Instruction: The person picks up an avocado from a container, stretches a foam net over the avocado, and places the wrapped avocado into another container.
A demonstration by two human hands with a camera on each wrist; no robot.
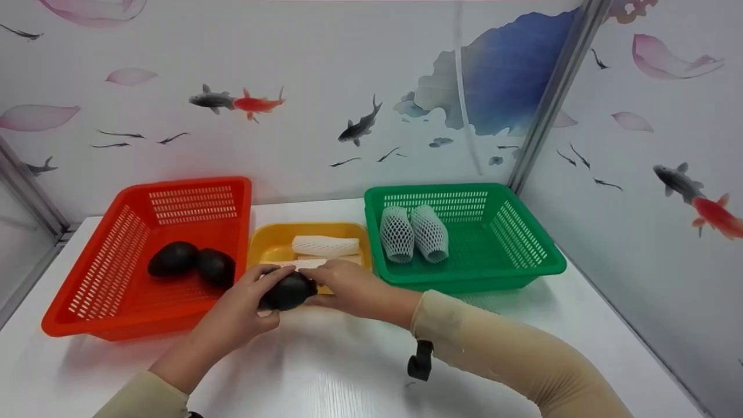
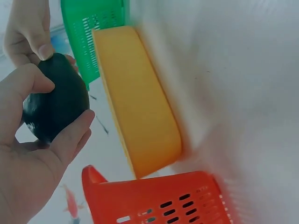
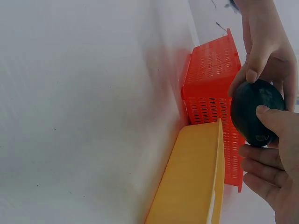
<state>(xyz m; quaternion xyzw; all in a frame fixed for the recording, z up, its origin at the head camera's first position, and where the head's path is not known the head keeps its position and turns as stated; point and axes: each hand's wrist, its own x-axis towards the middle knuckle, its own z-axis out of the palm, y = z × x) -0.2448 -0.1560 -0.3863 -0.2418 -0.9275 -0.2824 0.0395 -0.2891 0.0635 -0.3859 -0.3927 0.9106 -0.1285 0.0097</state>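
Observation:
Both hands hold a dark, egg-shaped avocado (image 1: 290, 292) in front of the yellow tray. My left hand (image 1: 246, 305) grips its left side, thumb below and fingers over the top in the head view. From the other end, my right hand (image 1: 357, 288) pinches it; the right wrist view shows the right thumb lying on the dark green skin of the avocado (image 3: 247, 114). White foam net sleeves (image 1: 325, 245) lie in the yellow tray (image 1: 273, 232), partly hidden by the hands. Two more dark avocados (image 1: 174, 258) rest in the red basket (image 1: 130, 232) at the left.
At the right stands a green basket (image 1: 476, 278), holding two items in white foam nets (image 1: 429, 235) side by side. The three containers sit close together on a white table (image 1: 348, 371). Behind them rises a wall panel (image 1: 313, 58) printed with fish and petals.

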